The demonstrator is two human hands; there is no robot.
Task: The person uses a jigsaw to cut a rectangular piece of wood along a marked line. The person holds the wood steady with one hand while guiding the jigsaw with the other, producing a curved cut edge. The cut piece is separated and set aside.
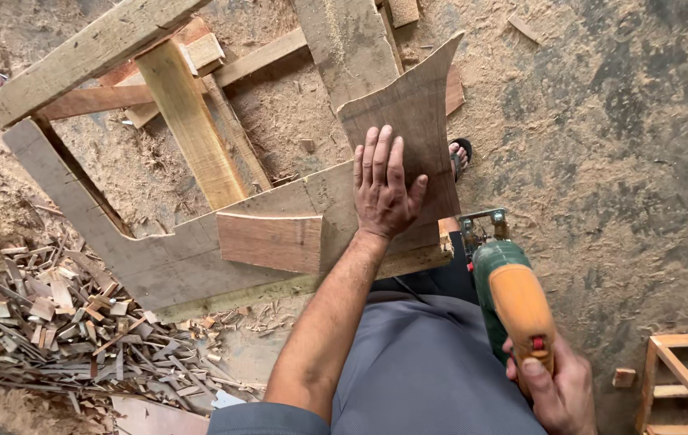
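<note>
Setting: woodworking shop, floor-level work. Sawdust floor [602,121] all around. Heap of offcuts [70,330] well left of the left-hand fingers [380,157]; rough plank frame [158,97] beyond them. Green-and-orange jigsaw [509,294] gripped under right-hand fingers [533,370].

Left hand: your left hand [382,189] lies flat, fingers spread, on the curved wooden panel [408,121].
Right hand: your right hand [552,387] grips the orange handle of the green jigsaw [507,294], its foot just beside the panel's lower right edge.
Support: the panel rests on a grey board [158,258] of a rough wooden frame [86,56].
Floor: sawdust, with a heap of wood offcuts [70,330] at lower left.
</note>
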